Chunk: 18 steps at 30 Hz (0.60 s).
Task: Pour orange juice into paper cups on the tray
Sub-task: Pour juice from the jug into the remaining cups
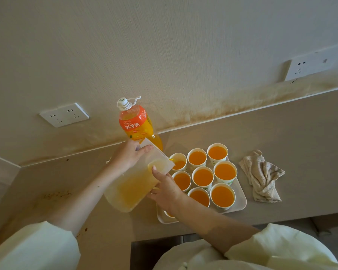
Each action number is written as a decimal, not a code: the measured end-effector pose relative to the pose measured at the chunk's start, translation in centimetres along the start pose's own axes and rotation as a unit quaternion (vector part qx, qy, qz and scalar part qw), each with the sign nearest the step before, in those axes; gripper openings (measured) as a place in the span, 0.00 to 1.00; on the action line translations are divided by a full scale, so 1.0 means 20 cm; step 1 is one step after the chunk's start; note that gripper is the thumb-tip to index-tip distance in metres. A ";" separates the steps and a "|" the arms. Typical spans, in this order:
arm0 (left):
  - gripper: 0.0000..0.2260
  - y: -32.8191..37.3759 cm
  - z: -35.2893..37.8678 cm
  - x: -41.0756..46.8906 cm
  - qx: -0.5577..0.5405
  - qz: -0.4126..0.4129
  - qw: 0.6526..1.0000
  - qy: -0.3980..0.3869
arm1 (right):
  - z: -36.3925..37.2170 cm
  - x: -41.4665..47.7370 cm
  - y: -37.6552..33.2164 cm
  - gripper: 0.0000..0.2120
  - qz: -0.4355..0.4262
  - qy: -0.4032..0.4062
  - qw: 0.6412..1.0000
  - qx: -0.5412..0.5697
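pouring from a see-through jug (pixel 129 188), tipped low over the tray (pixel 240 203) so orange juice runs into the back-left cup (pixel 179 164). gripping the jug near its top with the left hand (pixel 128 155), fingers curled round it, thumb on the lid, likely to steer the spout. holding the jug lower down with the right hand (pixel 164 189), fingers wrapped round its side, one finger up on the lid, likely to carry the weight and keep the lid shut. using two hands for a big, heavy jug, at a guess. keeping the spout just above the rim to stop splashes.

counting eight cups (pixel 222 195) in plain sight on the tray, packed close, seven filled near the top. hiding a ninth cup (pixel 169 213) under the right wrist, so cannot tell how full. looks nearly done.

seeing a juice bottle (pixel 135 123) with a white cap right behind the jug, by the wall. seeing a crumpled rag (pixel 261 176) on the counter (pixel 281 133) just right of the tray, handy for spills. seeing two sockets (pixel 64 114) up on the wall.

no block at the spout. better to mind the right arm hanging over the front cups: full, close together, easy to bump.
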State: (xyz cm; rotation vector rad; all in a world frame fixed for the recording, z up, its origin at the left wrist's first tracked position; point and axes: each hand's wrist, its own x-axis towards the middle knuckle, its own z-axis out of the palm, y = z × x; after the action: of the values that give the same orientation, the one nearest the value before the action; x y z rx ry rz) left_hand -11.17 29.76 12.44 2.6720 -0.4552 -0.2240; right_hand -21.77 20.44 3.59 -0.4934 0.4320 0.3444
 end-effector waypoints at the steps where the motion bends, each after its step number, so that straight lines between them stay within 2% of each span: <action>1: 0.23 0.00 0.00 0.00 -0.002 0.001 1.000 -0.001 | 0.00 0.00 0.00 0.28 -0.001 -0.001 1.000 0.000; 18: 0.24 -0.03 0.01 0.02 0.004 0.007 1.000 -0.003 | 0.00 0.03 0.02 0.31 0.006 0.004 1.000 0.014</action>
State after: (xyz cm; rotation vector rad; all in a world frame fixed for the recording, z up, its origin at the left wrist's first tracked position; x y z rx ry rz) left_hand -10.65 30.02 12.05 2.6756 -0.4773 -0.2263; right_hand -21.38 20.86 3.19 -0.4648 0.4469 0.3470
